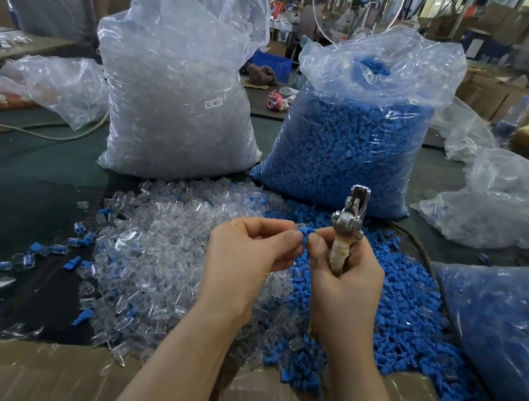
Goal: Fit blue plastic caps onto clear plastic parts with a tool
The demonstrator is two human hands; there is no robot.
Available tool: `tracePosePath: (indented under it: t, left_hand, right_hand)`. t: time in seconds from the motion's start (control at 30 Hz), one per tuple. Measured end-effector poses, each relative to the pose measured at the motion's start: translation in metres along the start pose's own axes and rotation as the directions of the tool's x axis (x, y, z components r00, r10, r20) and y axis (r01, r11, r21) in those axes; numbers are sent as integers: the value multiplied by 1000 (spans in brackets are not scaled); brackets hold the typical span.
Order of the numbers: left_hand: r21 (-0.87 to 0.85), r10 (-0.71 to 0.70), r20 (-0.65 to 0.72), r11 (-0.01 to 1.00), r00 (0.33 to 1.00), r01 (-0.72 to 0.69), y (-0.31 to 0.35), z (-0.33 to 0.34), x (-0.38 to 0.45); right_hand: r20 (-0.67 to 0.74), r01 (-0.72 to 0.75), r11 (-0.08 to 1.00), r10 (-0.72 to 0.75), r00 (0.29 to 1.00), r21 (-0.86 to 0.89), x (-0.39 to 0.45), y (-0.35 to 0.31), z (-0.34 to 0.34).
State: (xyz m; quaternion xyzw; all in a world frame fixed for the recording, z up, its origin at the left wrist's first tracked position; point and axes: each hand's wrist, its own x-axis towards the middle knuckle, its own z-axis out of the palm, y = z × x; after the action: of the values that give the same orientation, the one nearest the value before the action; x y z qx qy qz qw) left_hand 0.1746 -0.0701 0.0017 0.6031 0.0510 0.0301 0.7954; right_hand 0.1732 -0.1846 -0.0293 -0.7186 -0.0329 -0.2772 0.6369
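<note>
Head view: my left hand [248, 249] and right hand [339, 267] pinch blue cap [306, 231] between fingertips — right palm also grips metal tool [347, 224], head up. Below hands, loose clear parts [159, 246] heaped left, blue caps pile [404, 312] right. Behind — bag of clear parts [177, 82], bag of blue caps [352, 138].

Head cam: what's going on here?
A person is assembling at a table. Both hands pinch one blue cap between them; the left hand takes one end, while the right hand also grips the tool, pointing up. Loose clear parts and blue caps are piled beneath.
</note>
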Motion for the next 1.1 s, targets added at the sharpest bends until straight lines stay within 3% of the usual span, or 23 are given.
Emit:
tracePosePath:
  t: [0.47,1.1]
  left_hand:
    - [17,17,18,1000,1000,-18,0,3,-1]
    - [181,133,-27,975,991,-126,-7,6,0]
  right_hand:
    - [-32,-10,997,8,999,-77,0,-1,0]
    - [-1,-94,991,94,996,-93,2,1,-1]
